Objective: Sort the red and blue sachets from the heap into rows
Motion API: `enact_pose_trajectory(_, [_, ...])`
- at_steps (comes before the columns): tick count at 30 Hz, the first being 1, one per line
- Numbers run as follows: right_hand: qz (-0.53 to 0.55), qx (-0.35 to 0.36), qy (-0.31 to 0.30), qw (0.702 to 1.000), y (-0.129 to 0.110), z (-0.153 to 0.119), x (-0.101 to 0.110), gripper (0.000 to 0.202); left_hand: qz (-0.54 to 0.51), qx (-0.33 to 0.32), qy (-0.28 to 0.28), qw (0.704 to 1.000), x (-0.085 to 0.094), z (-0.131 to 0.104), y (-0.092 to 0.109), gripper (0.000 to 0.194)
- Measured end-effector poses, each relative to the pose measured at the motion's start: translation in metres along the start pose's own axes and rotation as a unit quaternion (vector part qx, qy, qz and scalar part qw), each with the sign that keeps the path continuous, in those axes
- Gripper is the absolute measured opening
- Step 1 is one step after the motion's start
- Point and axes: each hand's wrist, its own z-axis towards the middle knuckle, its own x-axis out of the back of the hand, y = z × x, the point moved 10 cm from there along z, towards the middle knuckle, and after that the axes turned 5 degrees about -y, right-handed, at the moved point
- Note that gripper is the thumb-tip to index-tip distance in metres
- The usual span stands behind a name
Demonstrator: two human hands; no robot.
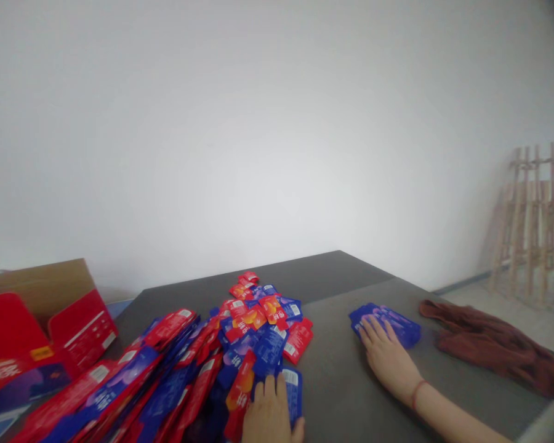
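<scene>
My left hand [268,411] rests with fingers stretched over the near right edge of a pile of red and blue packets [253,320]. Beside its thumb lies a blue packet [293,387] with a white label, partly under the fingers. To the right, my right hand [385,357], with a thin red band on the wrist, lies flat on a small fanned stack of blue packets [399,326]. Long red and blue packets [166,375] are heaped in overlapping rows left of my left hand.
An open red cardboard box [80,329] stands at the left edge. A brown cloth [484,344] lies on the grey table [332,400] at the right. Beyond it, a wooden slatted rack [530,215] leans by the white wall [277,135].
</scene>
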Motion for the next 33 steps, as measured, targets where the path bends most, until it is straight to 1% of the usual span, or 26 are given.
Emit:
enact_pose_trajectory(2, [0.08, 0.008, -0.007, 0.997, -0.025, 0.001, 0.02, 0.044, 0.001, 0.003, -0.007, 1.0, -0.005, 0.001, 0.0, 0.069])
enact_pose_trajectory(3, [0.138, 0.032, -0.031, 0.989, -0.045, 0.001, 0.026, 0.044, 0.001, -0.002, -0.01, 1.0, -0.006, 0.001, 0.001, 0.069])
enact_pose_trajectory(5, [0.269, 0.073, -0.088, 0.956, -0.085, 0.001, 0.037, 0.043, -0.004, -0.014, -0.016, 1.0, -0.01, 0.002, 0.003, 0.07])
enact_pose_trajectory(7, [0.368, 0.088, -0.132, 0.916, -0.116, 0.002, 0.044, 0.047, -0.018, -0.028, -0.018, 0.999, -0.012, 0.002, 0.004, 0.071])
enact_pose_trajectory(9, [0.417, 0.11, -0.162, 0.888, -0.138, 0.003, 0.048, 0.059, -0.036, -0.047, -0.024, 0.998, -0.014, 0.002, 0.006, 0.074])
enact_pose_trajectory(11, [0.426, 0.15, -0.181, 0.873, -0.151, 0.004, 0.05, 0.068, -0.052, -0.066, -0.032, 0.996, -0.017, 0.003, 0.009, 0.078])
enact_pose_trajectory(13, [0.42, 0.2, -0.194, 0.864, -0.157, 0.001, 0.052, 0.072, -0.062, -0.079, -0.037, 0.994, -0.019, 0.004, 0.012, 0.081])
enact_pose_trajectory(15, [0.413, 0.238, -0.2, 0.856, -0.156, -0.002, 0.053, 0.073, -0.072, -0.092, -0.036, 0.993, -0.021, 0.006, 0.016, 0.081])
enact_pose_trajectory(17, [0.411, 0.258, -0.188, 0.854, -0.151, -0.004, 0.057, 0.068, -0.087, -0.107, -0.039, 0.99, -0.023, 0.006, 0.02, 0.078])
enact_pose_trajectory(18, [0.415, 0.263, -0.176, 0.853, -0.148, -0.004, 0.059, 0.062, -0.096, -0.114, -0.043, 0.988, -0.024, 0.006, 0.022, 0.078])
enact_pose_trajectory(20, [0.439, 0.265, -0.151, 0.845, -0.142, -0.002, 0.064, 0.041, -0.118, -0.114, -0.049, 0.985, -0.024, 0.006, 0.022, 0.079])
enact_pose_trajectory(21, [0.454, 0.261, -0.145, 0.839, -0.139, -0.001, 0.064, 0.032, -0.134, -0.11, -0.046, 0.984, -0.021, 0.005, 0.02, 0.076])
enact_pose_trajectory(22, [0.472, 0.25, -0.144, 0.833, -0.134, 0.002, 0.062, 0.024, -0.157, -0.106, -0.037, 0.981, -0.016, 0.004, 0.016, 0.069])
enact_pose_trajectory(24, [0.514, 0.202, -0.156, 0.819, -0.123, 0.008, 0.05, 0.018, -0.212, -0.091, -0.004, 0.973, -0.001, 0.004, 0.006, 0.048])
enact_pose_trajectory(25, [0.544, 0.173, -0.167, 0.804, -0.118, 0.01, 0.043, 0.019, -0.239, -0.083, 0.014, 0.967, 0.006, 0.004, 0.001, 0.037])
enact_pose_trajectory(26, [0.582, 0.144, -0.182, 0.779, -0.114, 0.012, 0.034, 0.022, -0.264, -0.076, 0.027, 0.961, 0.011, 0.004, -0.004, 0.028])
enact_pose_trajectory(27, [0.626, 0.119, -0.201, 0.744, -0.113, 0.012, 0.025, 0.028, -0.291, -0.066, 0.031, 0.954, 0.014, 0.005, -0.008, 0.022])
enact_pose_trajectory(28, [0.668, 0.1, -0.224, 0.703, -0.115, 0.011, 0.017, 0.035, -0.322, -0.054, 0.024, 0.945, 0.013, 0.006, -0.012, 0.02])
enact_pose_trajectory(29, [0.705, 0.082, -0.243, 0.661, -0.117, 0.009, 0.01, 0.041, -0.356, -0.041, 0.009, 0.934, 0.008, 0.008, -0.014, 0.021])
enact_pose_trajectory(30, [0.733, 0.064, -0.256, 0.627, -0.12, 0.008, 0.005, 0.045, -0.39, -0.029, -0.009, 0.921, 0.002, 0.01, -0.015, 0.025])
enact_pose_trajectory(31, [0.752, 0.047, -0.263, 0.603, -0.122, 0.006, 0.001, 0.049, -0.418, -0.019, -0.025, 0.908, -0.005, 0.012, -0.015, 0.029])
enact_pose_trajectory(33, [0.773, 0.012, -0.262, 0.577, -0.123, 0.005, -0.004, 0.051, -0.45, -0.009, -0.052, 0.892, -0.018, 0.014, -0.013, 0.036])
